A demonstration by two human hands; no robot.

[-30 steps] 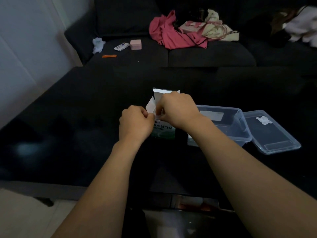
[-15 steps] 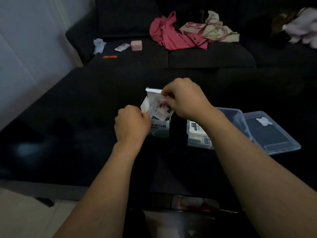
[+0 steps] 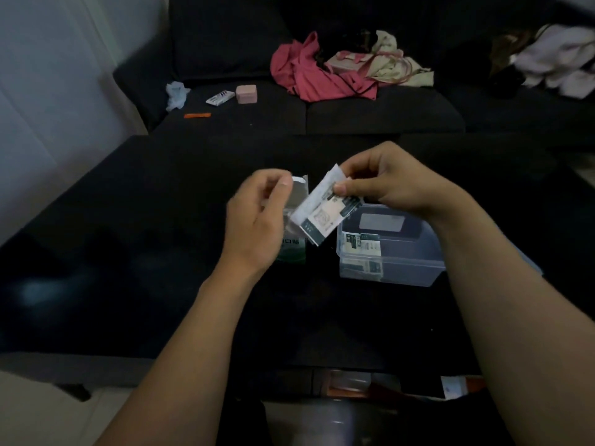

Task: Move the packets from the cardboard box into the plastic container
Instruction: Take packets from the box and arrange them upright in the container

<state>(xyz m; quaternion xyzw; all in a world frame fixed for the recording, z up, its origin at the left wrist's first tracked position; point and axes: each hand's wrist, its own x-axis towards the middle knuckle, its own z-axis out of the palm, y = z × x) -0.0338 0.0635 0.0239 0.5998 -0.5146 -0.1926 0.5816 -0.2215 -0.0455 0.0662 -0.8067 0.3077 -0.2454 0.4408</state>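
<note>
Right hand (image 3: 391,181) pinching packets (image 3: 322,214), long axis slanting down-left, above container (image 3: 402,272). Left hand (image 3: 257,217) blurred beside box (image 3: 294,249), fingers loosely curled; grip unclear.

left hand (image 3: 257,220): bare | right hand (image 3: 392,181): bare | forearms: bare, no sleeves visible

Both bare forearms reach forward from the lower edge of the view. The right hand (image 3: 386,178) is raised, thumb and fingers pinching. The left hand (image 3: 257,217) hovers just beside it, palm turned inward, fingers loosely curled and blurred.
</note>
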